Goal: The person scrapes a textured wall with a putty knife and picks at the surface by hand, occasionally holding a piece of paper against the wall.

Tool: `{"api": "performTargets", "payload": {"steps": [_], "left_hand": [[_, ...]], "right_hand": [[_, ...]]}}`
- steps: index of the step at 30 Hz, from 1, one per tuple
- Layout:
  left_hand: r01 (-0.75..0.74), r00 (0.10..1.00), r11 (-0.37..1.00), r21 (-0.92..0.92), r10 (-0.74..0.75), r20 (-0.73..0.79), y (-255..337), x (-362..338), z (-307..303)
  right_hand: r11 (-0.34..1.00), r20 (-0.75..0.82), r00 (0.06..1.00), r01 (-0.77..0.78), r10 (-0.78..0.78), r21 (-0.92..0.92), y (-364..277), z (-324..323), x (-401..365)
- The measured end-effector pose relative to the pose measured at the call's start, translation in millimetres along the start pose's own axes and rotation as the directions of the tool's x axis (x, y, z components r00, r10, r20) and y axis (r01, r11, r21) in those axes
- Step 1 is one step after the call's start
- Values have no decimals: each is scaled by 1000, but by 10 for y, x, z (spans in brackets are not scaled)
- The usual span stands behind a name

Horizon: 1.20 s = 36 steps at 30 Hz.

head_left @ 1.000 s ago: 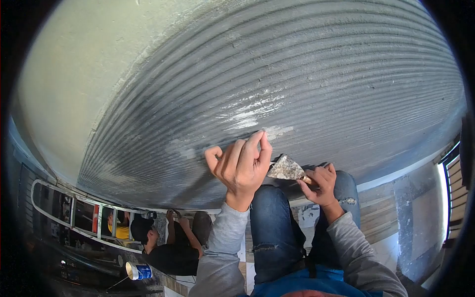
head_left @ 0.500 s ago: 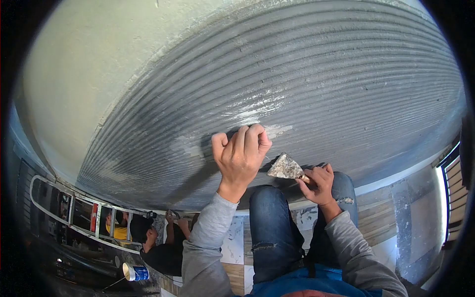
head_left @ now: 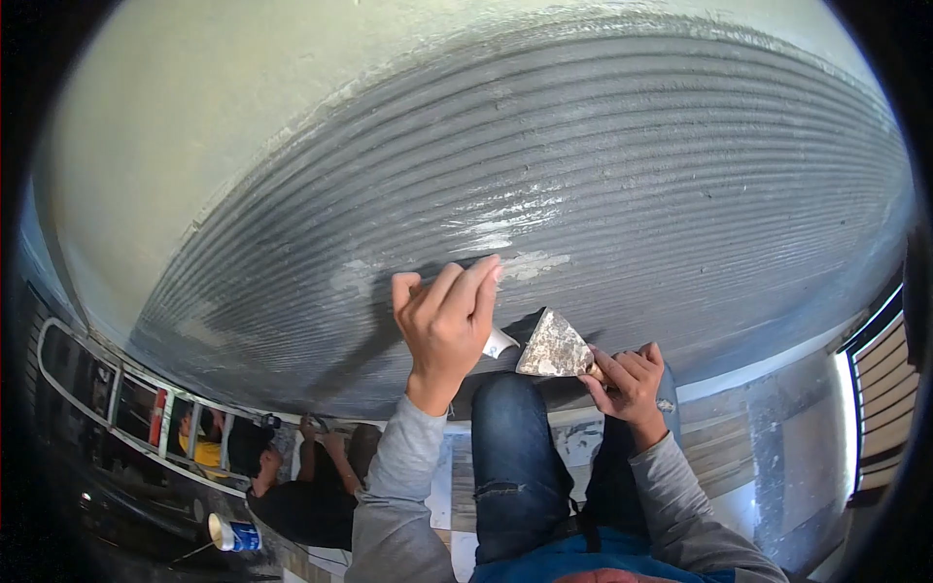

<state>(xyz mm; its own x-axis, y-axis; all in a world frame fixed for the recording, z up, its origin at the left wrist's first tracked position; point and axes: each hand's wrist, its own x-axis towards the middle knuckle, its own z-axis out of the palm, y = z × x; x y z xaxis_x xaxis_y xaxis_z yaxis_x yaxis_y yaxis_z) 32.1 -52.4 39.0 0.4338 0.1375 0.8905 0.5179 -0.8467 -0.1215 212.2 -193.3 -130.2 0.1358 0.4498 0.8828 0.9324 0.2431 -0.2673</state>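
Observation:
My right hand [head_left: 630, 387] grips the short handle of a putty knife [head_left: 555, 347]. Its triangular blade is crusted with dried filler and points up and left, just off the wall. Against the grey ribbed wall [head_left: 622, 155], my left hand [head_left: 445, 325] is closed, fingers bent. From under its palm side sticks out a small white curled sheet [head_left: 499, 343] with some printing; most of it is hidden. Above the left fingertips, the ribs carry a white filler smear [head_left: 494, 238] and a paler patch [head_left: 535, 264].
A ladder [head_left: 136, 437] stands at lower left. Beyond it a person in black [head_left: 301, 496] crouches, with someone in yellow [head_left: 201, 449] farther off. A white and blue bucket [head_left: 235, 533] sits on the floor. A slatted opening [head_left: 886, 389] is at right. My knees face the wall.
My left hand has shifted slightly left and turned, and the white sheet now shows beside it. The putty knife blade has tilted more upright. My view has shifted a little.

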Motion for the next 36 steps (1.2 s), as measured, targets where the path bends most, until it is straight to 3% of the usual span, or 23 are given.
{"api": "performTargets", "payload": {"steps": [5,10,12,21,33,36], "left_hand": [[87,996,995,-38,-88,-34,32,-89,-80],[87,996,993,-78,-88,-1,37,-59,-49],[124,992,987,-104,-121,37,51,-31,-82],[57,985,980,-193,-24,169,83,49,-98],[41,994,990,-135,-27,102,172,30,-42],[-52,997,997,-57,56,62,135,-2,-23]], "right_hand": [[998,43,997,65,-65,-6,-3,-237,114],[985,26,995,99,-96,-143,-130,-412,556],[987,50,993,111,-105,-120,-125,-443,700],[973,159,969,205,-187,-107,-133,-593,1120],[983,234,960,174,-156,-62,-139,-641,1224],[983,205,965,176,-160,-58,-103,-581,1182]]}}
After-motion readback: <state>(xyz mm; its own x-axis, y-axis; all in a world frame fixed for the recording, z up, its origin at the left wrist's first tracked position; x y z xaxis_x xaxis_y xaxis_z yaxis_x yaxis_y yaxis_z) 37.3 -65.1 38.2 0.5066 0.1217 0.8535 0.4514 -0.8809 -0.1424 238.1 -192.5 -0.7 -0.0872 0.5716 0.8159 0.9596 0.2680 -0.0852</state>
